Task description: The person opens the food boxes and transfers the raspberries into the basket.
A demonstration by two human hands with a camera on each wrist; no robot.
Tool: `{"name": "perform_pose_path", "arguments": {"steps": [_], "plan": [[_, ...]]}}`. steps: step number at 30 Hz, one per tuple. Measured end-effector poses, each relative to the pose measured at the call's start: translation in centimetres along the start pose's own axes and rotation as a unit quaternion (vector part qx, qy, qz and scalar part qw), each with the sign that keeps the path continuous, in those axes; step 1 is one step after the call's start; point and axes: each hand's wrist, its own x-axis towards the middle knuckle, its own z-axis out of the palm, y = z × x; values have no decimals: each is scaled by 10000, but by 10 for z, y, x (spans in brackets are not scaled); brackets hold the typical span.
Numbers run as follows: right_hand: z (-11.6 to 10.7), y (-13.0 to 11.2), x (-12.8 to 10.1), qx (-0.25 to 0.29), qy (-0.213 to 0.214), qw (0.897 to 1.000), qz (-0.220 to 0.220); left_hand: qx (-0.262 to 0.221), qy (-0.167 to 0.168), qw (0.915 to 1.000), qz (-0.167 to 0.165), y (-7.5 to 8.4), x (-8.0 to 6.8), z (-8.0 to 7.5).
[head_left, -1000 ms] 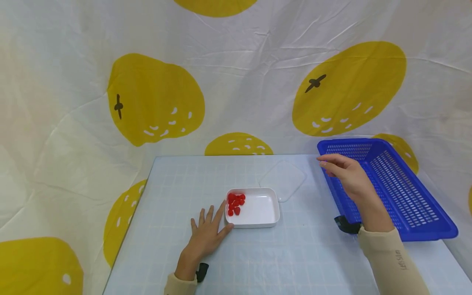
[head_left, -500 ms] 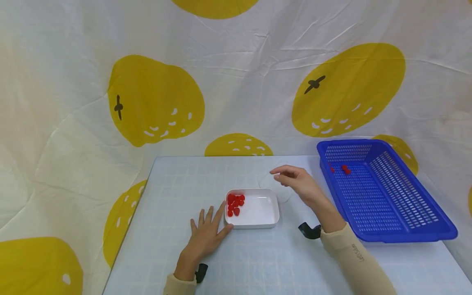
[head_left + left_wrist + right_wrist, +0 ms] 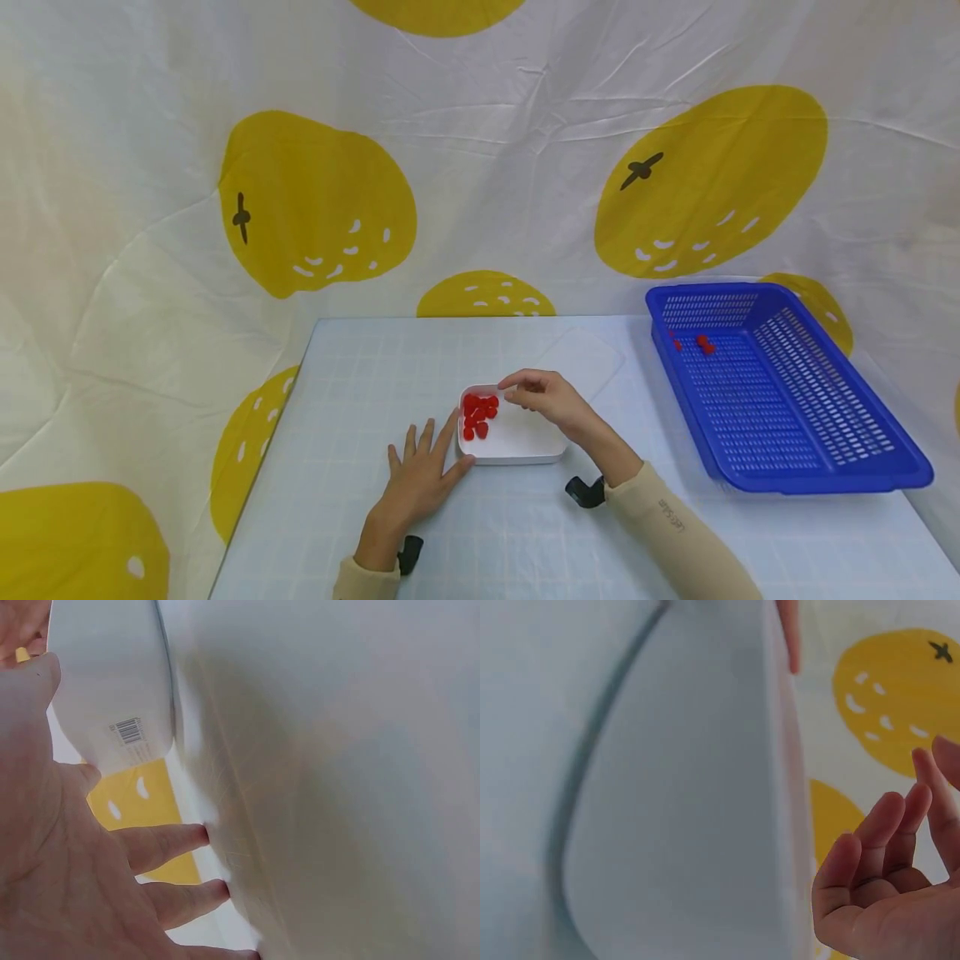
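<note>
A white rectangular tray (image 3: pixel 528 437) sits mid-table with several small red pieces (image 3: pixel 478 412) heaped at its left end. My left hand (image 3: pixel 420 475) lies flat on the table, fingers spread, with the forefinger against the tray's left wall. In the left wrist view the left hand (image 3: pixel 52 870) has straight fingers beside the tray (image 3: pixel 105 682). My right hand (image 3: pixel 536 393) hovers over the tray just right of the red pieces, fingers loosely curled and holding nothing. In the right wrist view the right hand (image 3: pixel 881 877) is empty next to the tray (image 3: pixel 690 787).
A blue slotted basket (image 3: pixel 795 417) stands at the table's right side, with a few red pieces (image 3: pixel 701 342) in its far left corner. A clear lid (image 3: pixel 581 358) lies flat behind the tray. A lemon-print cloth hangs behind the table.
My right hand has moved left from the blue basket's near corner to above the white tray. Red pieces now show in the basket. The left hand has stayed put.
</note>
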Motion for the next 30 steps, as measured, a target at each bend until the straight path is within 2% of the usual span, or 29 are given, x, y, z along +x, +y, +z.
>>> {"name": "perform_pose_path", "arguments": {"steps": [4,10,18,26,30], "plan": [[9,12,4,42,-85,9999,105,-8,-17,10000,10,-1,0,0],[21,28,11,-117,80,9995,286,-1,-29,10000,17,-2,-1,0],[31,38,17,-345,-277,9988,-211,-16,-29,10000,67,-2,0,0],[40,43,18,-1021,-235,9944,144,-3,-21,10000,70,-3,1,0],[46,43,19,-1315,-175,9911,82,36,30,9999,134,-4,0,0]]}}
